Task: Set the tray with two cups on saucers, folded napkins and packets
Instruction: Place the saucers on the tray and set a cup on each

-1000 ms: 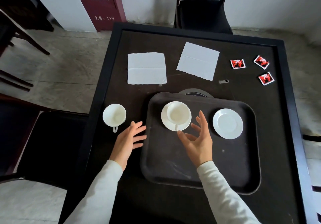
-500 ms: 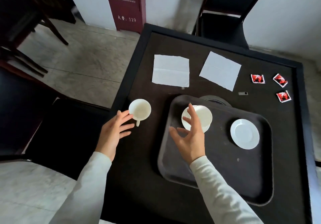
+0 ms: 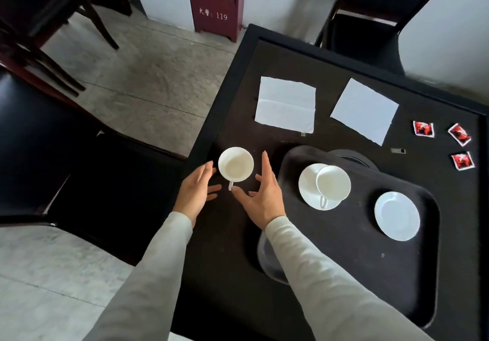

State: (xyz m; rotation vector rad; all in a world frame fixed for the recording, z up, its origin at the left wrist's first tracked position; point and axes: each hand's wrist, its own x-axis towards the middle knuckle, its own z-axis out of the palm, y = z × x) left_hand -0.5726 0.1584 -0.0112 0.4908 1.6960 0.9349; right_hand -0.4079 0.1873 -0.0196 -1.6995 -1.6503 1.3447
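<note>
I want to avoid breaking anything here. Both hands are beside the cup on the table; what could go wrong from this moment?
1. The loose cup stands close to the left edge of the table, between the open left hand and right hand; a clumsy grasp could knock it off.
2. On the tray, the other cup sits off-centre on its saucer, so it may slide or tip if the tray is bumped.

Both forearms, in pale grey long sleeves (image 3: pixel 158 274), reach away from the near edge, side by side. The left hand (image 3: pixel 197 193) is relaxed, fingers straight and close together, palm turned right. The right hand (image 3: pixel 264 195) faces it, fingers spread, thumb stretched left, holding nothing.
</note>
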